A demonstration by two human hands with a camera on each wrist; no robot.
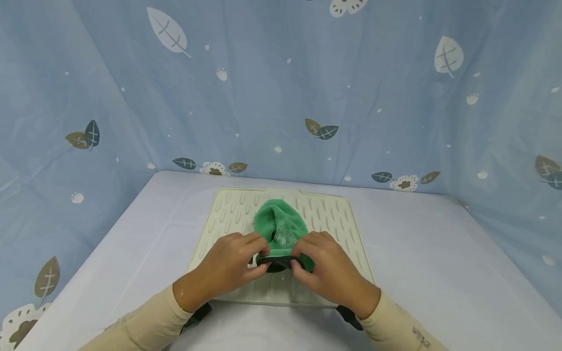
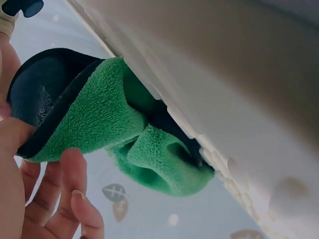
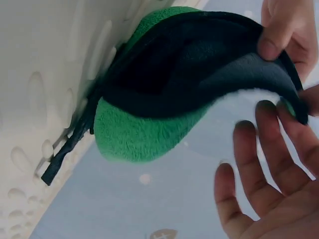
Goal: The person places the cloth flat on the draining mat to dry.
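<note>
A green plush cleaning mitt [image 1: 283, 222] with a dark lining and black-edged mouth rests over the cream ridged mat [image 1: 230, 219]. Whitish, foam-like patches mark its upper face. My left hand [image 1: 232, 258] pinches the left end of the black edge between thumb and fingers. At the right end, my right hand [image 1: 327, 265] pinches the same edge. The mouth of the mitt [image 3: 149, 137] gapes in the right wrist view, with a dark strap [image 3: 67, 157] trailing onto the mat. Folds bunch the far part of the mitt [image 2: 164, 159] in the left wrist view.
The mat lies on a table with a white cover [image 1: 417, 258]. Behind and at both sides hangs a blue curtain [image 1: 263, 97] with leaf and flower prints. Dark bands [image 1: 197, 314] show under the wrists.
</note>
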